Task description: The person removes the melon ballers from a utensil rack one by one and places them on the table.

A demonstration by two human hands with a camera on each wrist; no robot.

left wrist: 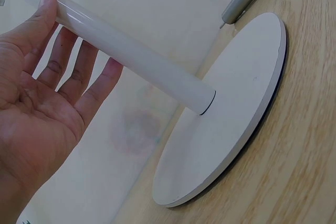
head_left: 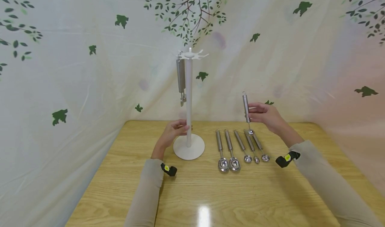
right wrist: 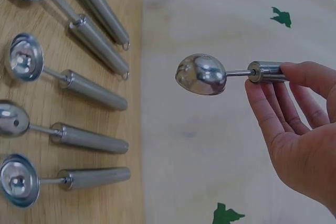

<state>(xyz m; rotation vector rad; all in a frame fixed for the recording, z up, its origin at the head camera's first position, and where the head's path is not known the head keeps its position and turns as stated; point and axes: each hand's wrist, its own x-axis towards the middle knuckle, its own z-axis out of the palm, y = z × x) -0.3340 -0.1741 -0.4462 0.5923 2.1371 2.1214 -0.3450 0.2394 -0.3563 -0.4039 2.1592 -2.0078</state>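
My left hand (head_left: 171, 133) holds the lower pole of a white utensil stand (head_left: 188, 93), thumb on one side and fingers behind it. The stand is upright on its round base (left wrist: 226, 114). Steel-handled utensils (head_left: 181, 76) hang at the left of its hooked top. To the right, my right hand (head_left: 268, 117) pinches a steel melon baller (head_left: 246, 108) by the handle, above the table. Its handle loop points up and its round bowl (right wrist: 202, 74) hangs down, the bowl's back showing in the right wrist view. The palm covers none of the bowl.
Right of the base, two large oval-bowled scoops (head_left: 223, 165) and three smaller ones (head_left: 247, 158) lie in a row on the wooden table (head_left: 120, 187), handles pointing away. A pale cloth backdrop (head_left: 105, 76) with printed leaves hangs close behind the table's far edge.
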